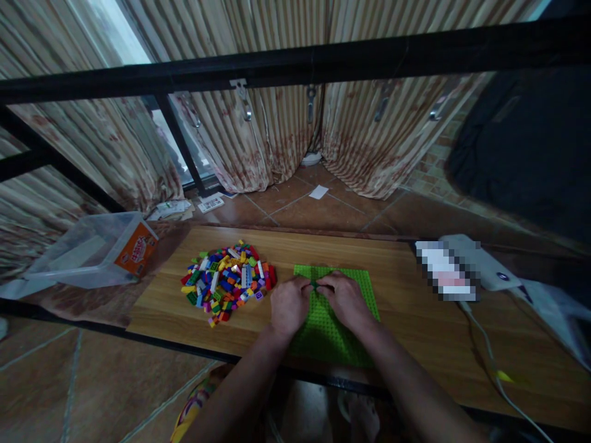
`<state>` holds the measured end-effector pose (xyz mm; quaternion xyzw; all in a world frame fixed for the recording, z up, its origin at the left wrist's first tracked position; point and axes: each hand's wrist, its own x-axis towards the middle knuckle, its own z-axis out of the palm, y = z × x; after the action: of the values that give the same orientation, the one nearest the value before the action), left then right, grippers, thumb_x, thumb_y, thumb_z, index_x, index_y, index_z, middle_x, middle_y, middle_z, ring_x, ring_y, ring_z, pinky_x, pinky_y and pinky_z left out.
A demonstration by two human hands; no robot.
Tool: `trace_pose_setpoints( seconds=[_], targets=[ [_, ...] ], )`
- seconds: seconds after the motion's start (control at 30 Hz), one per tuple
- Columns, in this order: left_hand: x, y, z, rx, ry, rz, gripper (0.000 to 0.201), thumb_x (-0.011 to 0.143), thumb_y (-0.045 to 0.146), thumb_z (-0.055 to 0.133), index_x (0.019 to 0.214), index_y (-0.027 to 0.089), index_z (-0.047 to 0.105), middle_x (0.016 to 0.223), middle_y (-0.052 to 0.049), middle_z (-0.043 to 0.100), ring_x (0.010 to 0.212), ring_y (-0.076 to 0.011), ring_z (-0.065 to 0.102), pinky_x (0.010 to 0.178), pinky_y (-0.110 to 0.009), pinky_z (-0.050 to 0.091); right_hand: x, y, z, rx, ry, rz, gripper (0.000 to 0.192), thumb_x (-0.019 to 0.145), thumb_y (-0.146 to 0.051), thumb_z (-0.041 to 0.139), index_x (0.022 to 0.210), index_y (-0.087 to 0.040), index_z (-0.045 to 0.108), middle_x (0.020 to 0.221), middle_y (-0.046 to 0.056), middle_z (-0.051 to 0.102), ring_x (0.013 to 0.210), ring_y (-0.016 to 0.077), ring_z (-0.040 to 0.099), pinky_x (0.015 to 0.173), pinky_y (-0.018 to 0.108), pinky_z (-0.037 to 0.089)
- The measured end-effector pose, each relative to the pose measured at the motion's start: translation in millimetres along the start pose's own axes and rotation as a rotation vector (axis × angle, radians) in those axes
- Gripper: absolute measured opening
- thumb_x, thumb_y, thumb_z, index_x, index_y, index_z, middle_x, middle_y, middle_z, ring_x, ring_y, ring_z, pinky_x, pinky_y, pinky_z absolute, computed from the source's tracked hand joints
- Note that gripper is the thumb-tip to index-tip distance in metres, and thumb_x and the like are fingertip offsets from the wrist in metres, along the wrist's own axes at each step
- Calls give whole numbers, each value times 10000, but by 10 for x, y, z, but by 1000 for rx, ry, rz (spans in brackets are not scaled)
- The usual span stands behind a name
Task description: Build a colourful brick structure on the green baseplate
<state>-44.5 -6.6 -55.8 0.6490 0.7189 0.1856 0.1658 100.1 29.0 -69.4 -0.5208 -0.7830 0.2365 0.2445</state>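
Note:
A bright green studded baseplate [330,341] lies on the wooden board in front of me. Over its far half my left hand [290,303] and my right hand [345,300] meet, fingertips pinched together. Between them shows a small dark green brick [315,285], mostly covered by the fingers. Whether it is pressed onto the studs or just above them I cannot tell. Left of my left hand is a loose heap of many-coloured toy bricks [228,280].
The wooden board [166,314] carries everything. A clear plastic box [87,258] with an orange label stands beyond its left end. On the right lie a phone with a blurred screen [446,271], a white cable [489,351] and a yellow scrap [505,376]. A dark bar [286,71] crosses behind.

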Motion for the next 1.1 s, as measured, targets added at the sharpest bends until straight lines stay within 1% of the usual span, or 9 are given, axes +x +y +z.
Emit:
trace_pose_setpoints(
  seconds=[0.13,0.3,0.5,0.7,0.8,0.9,1.0,1.03,1.1],
  targets=[
    [76,-45,3,-96,-12,-28,196,863,285,577,967,273,743,989,-26,747,912,-178,680,796,-250,481,22,30,3,32,-13,28,151,806,-173,633,891,-199,755,879,66,701,831,183,648,795,296,469],
    [200,-89,-6,-236,-61,-129,167,775,278,660,917,241,741,929,-17,749,873,-167,677,746,-240,489,10,45,14,15,-17,18,171,826,-190,613,924,-197,753,905,74,694,853,187,640,810,302,464],
    [272,-53,-53,-208,-97,-183,167,721,272,663,853,190,725,855,-32,739,819,-173,667,691,-249,484,-25,25,22,0,2,-6,184,851,-195,581,930,-194,747,899,80,669,870,195,624,817,321,468],
    [289,-32,-90,-215,-130,-212,145,674,260,670,794,195,721,792,-31,730,791,-185,668,676,-262,494,-38,23,37,-36,7,-15,202,858,-198,557,955,-193,734,924,82,655,877,196,624,834,331,480],
    [259,-14,-103,-231,-126,-226,156,677,249,663,813,203,725,818,-44,732,811,-193,672,703,-268,499,-41,25,34,-63,7,-36,223,869,-201,527,973,-193,723,936,83,661,897,200,625,848,332,479],
    [255,15,-114,-262,-112,-235,234,713,258,655,927,185,713,901,-66,731,870,-199,668,751,-273,502,-43,15,18,-74,-28,-49,229,868,-208,517,981,-182,715,927,82,667,892,200,631,838,327,482],
    [284,44,-145,-426,-72,-226,281,797,309,613,1013,142,681,942,-92,721,893,-192,656,776,-275,503,-41,-7,11,-89,-7,-33,247,855,-198,513,1014,-176,701,957,90,680,878,202,645,830,331,489],
    [293,53,-162,-526,-66,-230,286,827,328,589,1018,132,671,940,-95,717,871,-184,654,763,-272,506,-37,-17,8,-84,27,-19,261,856,-199,503,1033,-178,694,975,94,689,883,203,651,835,336,490],
    [297,71,-206,-785,-90,-272,304,876,366,538,1028,127,648,941,-93,705,798,-156,648,708,-257,512,-23,-44,-6,-43,110,15,285,872,-216,474,1064,-183,682,1004,102,706,900,210,662,851,351,492]
  ],
)
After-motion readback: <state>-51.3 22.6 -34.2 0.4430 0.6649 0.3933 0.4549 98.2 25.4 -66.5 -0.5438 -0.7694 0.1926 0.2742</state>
